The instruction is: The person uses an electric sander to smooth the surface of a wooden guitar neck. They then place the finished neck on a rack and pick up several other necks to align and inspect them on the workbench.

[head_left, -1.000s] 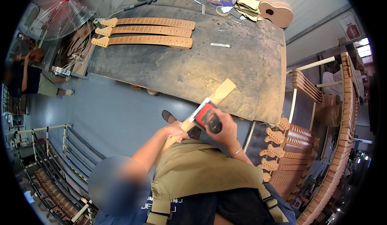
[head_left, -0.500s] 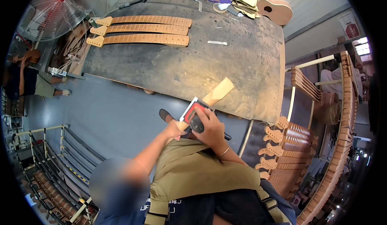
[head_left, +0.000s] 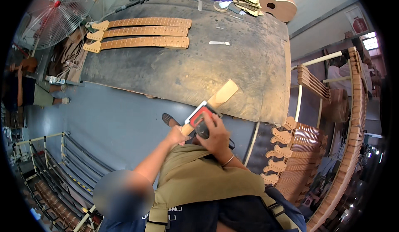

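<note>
I see my right hand [head_left: 216, 138] with its grip closed around a red and black power sander [head_left: 201, 117], pressed on a pale wooden guitar neck [head_left: 212, 103] that slants from my lap up over the near edge of the bench [head_left: 174, 72]. My left hand [head_left: 176, 135] clasps the neck's lower end — grip tight. Three more necks [head_left: 139, 33] lie side by side at the bench's far left.

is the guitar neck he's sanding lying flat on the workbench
No, the guitar neck is held up off the workbench by the left hand.
</note>
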A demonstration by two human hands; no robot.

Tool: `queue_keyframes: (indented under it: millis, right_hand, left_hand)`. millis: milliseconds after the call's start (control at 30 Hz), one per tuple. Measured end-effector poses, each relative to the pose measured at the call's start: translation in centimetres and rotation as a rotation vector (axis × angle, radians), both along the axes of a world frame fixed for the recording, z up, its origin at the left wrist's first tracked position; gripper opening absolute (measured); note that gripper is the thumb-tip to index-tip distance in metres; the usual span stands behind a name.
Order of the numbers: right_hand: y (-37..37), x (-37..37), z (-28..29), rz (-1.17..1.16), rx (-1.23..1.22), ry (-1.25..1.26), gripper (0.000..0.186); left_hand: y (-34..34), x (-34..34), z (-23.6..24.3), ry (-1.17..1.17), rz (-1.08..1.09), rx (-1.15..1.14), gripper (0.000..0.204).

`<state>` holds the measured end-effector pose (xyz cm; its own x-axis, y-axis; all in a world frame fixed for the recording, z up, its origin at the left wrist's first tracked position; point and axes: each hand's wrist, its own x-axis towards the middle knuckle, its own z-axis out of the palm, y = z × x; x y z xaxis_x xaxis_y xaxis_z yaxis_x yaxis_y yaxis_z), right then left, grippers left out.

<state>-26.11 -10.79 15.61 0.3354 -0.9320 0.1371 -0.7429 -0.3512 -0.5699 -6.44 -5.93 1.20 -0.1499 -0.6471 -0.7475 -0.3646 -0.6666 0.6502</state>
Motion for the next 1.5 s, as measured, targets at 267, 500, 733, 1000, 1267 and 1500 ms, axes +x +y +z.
queue_keyframes:
  millis: [267,500,733,1000,1267,1500]
  right_hand:
    - [-0.7,-0.5,-0.7,-0.056,-0.002,0.007,0.086]
    - [-2.4,0.1,-0.3,-0.033,-0.028,-0.104,0.089]
    - [-0.2,0.0,0.8,0.074,0.001,-0.040,0.085]
    - [0.9,-1.3,0.8,0.012,-0.042,-0.076,0.078]
    - [-0.8,-3.0,1.3,-0.145,-0.060,-0.093,0.081]
    - [-2.7,-3.2,2.3,-0.171,-0.107,-0.105,0.079]
  left_hand:
    - [0.4,0.8,-0.8,0.087,0.048,0.044,0.027]
    - [-0.1,1.0,1.0,0.135,0.036,0.025,0.029]
    - [1.6,0.3,0.6,0.054,0.111,-0.146,0.030]
    - [2.7,-1.5,0.9,-0.336,0.009,-0.363,0.041]
    - [3.8,-3.8,2.5,-0.640,-0.019,-0.501,0.037]
    - [4.8,-5.0,2.5,-0.744,-0.020,-0.538,0.030]
